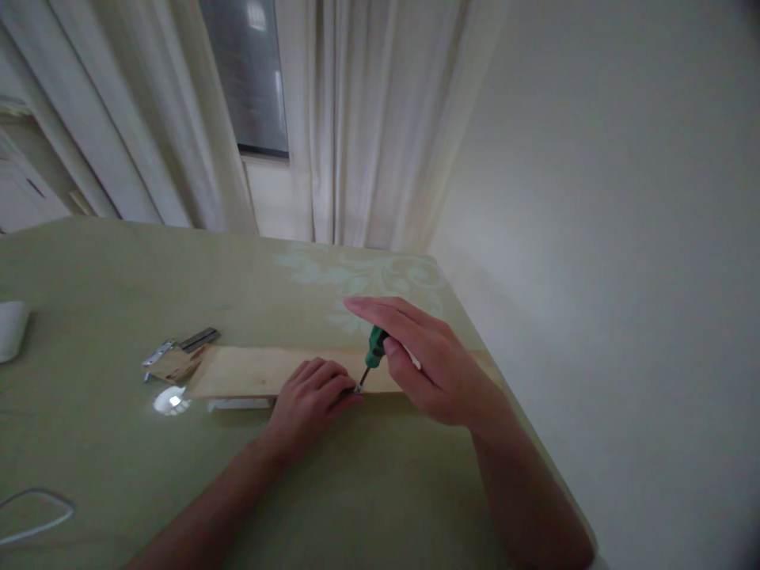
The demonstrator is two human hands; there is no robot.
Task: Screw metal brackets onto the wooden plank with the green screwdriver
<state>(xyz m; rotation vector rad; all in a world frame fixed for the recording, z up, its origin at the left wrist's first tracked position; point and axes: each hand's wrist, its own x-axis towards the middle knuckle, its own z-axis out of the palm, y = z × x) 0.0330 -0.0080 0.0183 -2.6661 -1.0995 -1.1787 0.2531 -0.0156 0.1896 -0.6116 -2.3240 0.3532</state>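
Note:
A long, pale wooden board [243, 370] lies across the table in front of me. My left hand [313, 396] rests on its near edge, fingers together on top and thumb below, gripping the board beside a small metal piece [358, 389]. What this piece is, I cannot make out. My right hand [436, 368] holds a screwdriver [376, 347] with a green and black handle, its thumb against the handle and its fingers stretched over the top. The screwdriver is tilted, its shaft pointing down and its tip at the metal piece. Part of the handle is hidden by the hand.
Left of the board lie a dark metal strip [200, 340], a silvery hinge-like part [159, 351] and a brown packet-like piece [175, 364]. A white object [12, 328] and a white cable [44, 518] are at the far left. The table [119, 277] meets a wall on the right.

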